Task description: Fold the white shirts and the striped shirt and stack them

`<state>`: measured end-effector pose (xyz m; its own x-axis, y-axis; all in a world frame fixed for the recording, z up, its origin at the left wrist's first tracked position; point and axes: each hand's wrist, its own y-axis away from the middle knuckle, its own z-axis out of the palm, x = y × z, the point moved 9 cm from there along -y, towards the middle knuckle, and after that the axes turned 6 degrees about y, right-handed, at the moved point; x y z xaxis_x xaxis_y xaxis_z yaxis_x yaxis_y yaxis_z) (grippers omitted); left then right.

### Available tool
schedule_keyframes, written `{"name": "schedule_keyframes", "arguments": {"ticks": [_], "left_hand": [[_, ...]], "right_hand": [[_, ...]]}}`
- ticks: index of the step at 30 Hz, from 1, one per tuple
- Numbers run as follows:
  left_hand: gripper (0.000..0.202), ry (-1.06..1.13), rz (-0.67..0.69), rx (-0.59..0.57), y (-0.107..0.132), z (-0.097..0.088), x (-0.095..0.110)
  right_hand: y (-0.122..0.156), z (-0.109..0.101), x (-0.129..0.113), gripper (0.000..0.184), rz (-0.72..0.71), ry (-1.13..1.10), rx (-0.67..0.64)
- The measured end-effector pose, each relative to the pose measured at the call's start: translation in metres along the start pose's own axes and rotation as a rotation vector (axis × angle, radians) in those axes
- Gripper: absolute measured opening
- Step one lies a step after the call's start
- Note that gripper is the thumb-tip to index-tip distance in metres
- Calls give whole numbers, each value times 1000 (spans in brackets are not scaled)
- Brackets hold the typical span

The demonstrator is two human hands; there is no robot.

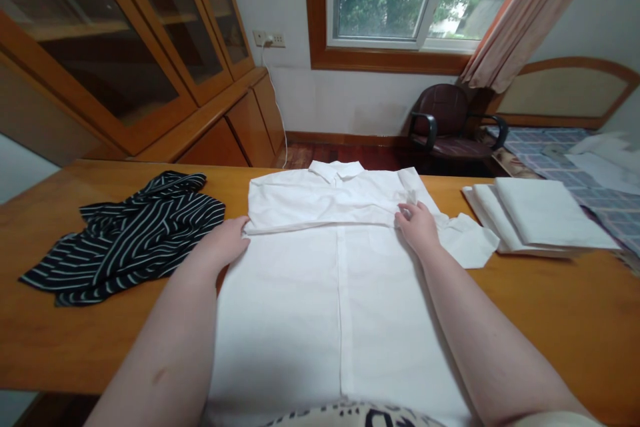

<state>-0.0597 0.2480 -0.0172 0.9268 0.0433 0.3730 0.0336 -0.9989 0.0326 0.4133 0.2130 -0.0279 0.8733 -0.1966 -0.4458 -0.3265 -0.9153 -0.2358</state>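
A white shirt [285, 307] lies on the desk [565, 307] at twelve o'clock, collar [337, 172] farthest. The left hand [229, 241] touches its left edge, the right hand [419, 225] its right side; whether either grips cloth I cannot tell. Striped black fabric [145, 233] sits at ten o'clock, folded white cloths [545, 213] at two.

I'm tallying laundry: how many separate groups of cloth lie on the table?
3: the black striped cloth at left, the white shirt in the middle, and a folded white stack at right. The stack may hide further pieces.
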Motion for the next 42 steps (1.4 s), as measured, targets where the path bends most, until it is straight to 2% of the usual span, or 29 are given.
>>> {"name": "schedule_keyframes", "arguments": {"ticks": [1, 3, 9, 11, 13, 16, 19, 22, 25, 28, 33, 38, 42], "left_hand": [[38, -18, 36, -17, 2, 7, 4], [36, -22, 66, 29, 1, 9, 12], [12, 94, -19, 350, 5, -24, 9], [8, 64, -37, 392, 8, -31, 5], [10, 30, -68, 347, 7, -29, -1], [12, 25, -90, 175, -2, -13, -11], [22, 41, 37, 37, -8, 0, -5], [26, 17, 184, 12, -6, 0, 9], [19, -21, 229, 13, -3, -4, 15], [19, -44, 181, -12, -5, 0, 12], [24, -26, 91, -144, -6, 16, 0], [24, -27, 134, -119, 0, 7, 9], [21, -31, 48, -179, 4, 7, 5]], "right_hand": [[0, 0, 0, 38, -4, -1, 1], [0, 0, 0, 38, -15, -6, 6], [-4, -3, 5, 50, -24, -64, 58], [-5, -8, 5, 53, -32, -87, 101], [-6, -9, 5, 51, -48, -67, 119], [-7, -1, 3, 46, -67, 35, 61], [-6, 3, 6, 42, -46, 70, 36], [-4, -3, 8, 37, -18, -15, 54], [-3, -16, 9, 36, 6, -100, 131], [-2, -22, 10, 38, 28, -91, 192], [-3, -9, 11, 35, 46, 5, 67], [-2, -19, 16, 33, 101, -51, 125], [-3, -17, 15, 30, 86, -12, 101]]}}
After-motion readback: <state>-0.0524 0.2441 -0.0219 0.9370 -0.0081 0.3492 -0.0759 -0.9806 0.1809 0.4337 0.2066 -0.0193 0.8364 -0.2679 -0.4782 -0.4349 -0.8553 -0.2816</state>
